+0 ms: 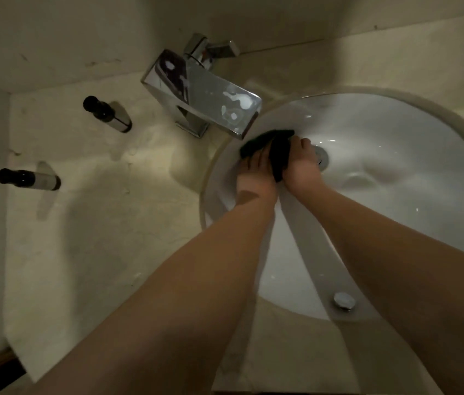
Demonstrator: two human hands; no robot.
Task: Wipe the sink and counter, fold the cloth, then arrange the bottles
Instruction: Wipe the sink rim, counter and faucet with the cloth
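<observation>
My left hand (256, 173) and right hand (300, 163) are both pressed into the same dark cloth (270, 148), just right of the frame's centre, under the spout of the tap (202, 92). Each hand has its fingers curled around a bunched part of the cloth, so both are grasping it. I read this as either wringing it or scrubbing with doubled pressure, and I cannot tell which. Using two hands makes sense to me here: the cloth is wadded rather than flat, and a second hand keeps it from slipping on glazed porcelain.

The cloth sits inside the sink (396, 132), against the upper-left slope of the bowl, close to the drain (322, 158), which my right hand partly covers. The overflow fitting (344, 300) shows low in the bowl, between my forearms.

On the counter (97, 238), filling the left of the frame, two dark-capped bottles stand well apart: one bottle (108, 114) in the upper left near the tap's base, the other bottle (30, 179) at the far left edge. They look untouched and unaligned, so I judge arranging them is still to come, as is folding. Faint wet-looking patches on the counter suggest it needs wiping too.
</observation>
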